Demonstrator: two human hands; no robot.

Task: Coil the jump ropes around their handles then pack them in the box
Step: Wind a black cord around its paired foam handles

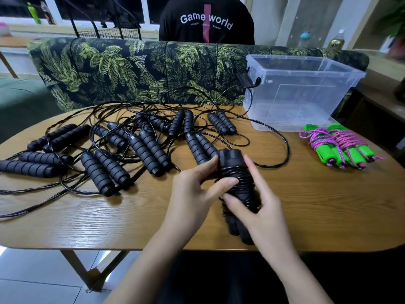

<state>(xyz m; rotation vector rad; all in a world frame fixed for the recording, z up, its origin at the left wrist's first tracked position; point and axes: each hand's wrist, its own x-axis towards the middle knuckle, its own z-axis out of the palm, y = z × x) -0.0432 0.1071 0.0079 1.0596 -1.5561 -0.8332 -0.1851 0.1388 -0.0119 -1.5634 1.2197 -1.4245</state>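
— Which rope is being worked on?
— The one at centre frame, a bit to the right. A pair of black handles (232, 159) is held together above the table (306, 216), with black cord (240, 187) wound tight round their middle. The lower ends poke out beneath the hands, towards the near edge.
— Both hands on it?
— Yes. The left hand (192, 187) grips from the left, thumb up near the caps, fingers curled over the coils. The right hand (258, 207) holds the other side, thumb pressed on the coils, forefinger lying straight along the bundle.
— And the box?
— The clear box (302, 91) stands at the upper right, on the far edge of the table, well apart from the hands. A black latch hangs on its left end.
— Anything in between?
— One long loop of cord sweeps across the table between the hands and the box. The loose black ropes (131, 143) lie in a tangle across the left and middle of the frame. Their handles are mostly in pairs and the cords cross over one another. Some cords rise against the leaf-print sofa (109, 69) behind.
— What's the bright stuff?
— Those are green-handled ropes (341, 148) wrapped in pink cord, at the right of the frame, just in front of the box.
— Behind the sofa?
— A person in a black shirt (206, 20) at top centre, a wire rack (109, 32) at top left, bottles (336, 40) at top right.
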